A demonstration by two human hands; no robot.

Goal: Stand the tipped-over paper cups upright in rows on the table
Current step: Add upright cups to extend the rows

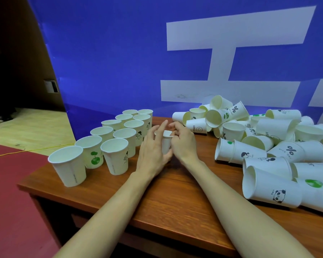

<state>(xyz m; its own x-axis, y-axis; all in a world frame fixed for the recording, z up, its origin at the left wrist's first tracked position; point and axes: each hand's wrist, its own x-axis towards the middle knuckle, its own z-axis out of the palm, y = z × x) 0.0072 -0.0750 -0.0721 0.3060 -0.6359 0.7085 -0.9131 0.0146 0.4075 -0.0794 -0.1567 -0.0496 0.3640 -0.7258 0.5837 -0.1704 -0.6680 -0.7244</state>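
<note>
Both my hands hold one white paper cup (165, 144), upright at the middle of the wooden table (175, 198). My left hand (153, 151) wraps its left side; my right hand (183, 142) pinches its rim from the right. To the left, several white cups stand upright in two rows (117, 135), running from the near left corner back toward the wall. On the right lies a heap of tipped-over cups (268, 142), some printed with pandas, green trees or "NICE DAY".
A blue wall with large white shapes (213, 53) rises right behind the table. The table's left edge (32, 181) drops to a red floor with a yellow cable (26, 150). Bare wood shows between the rows and the heap.
</note>
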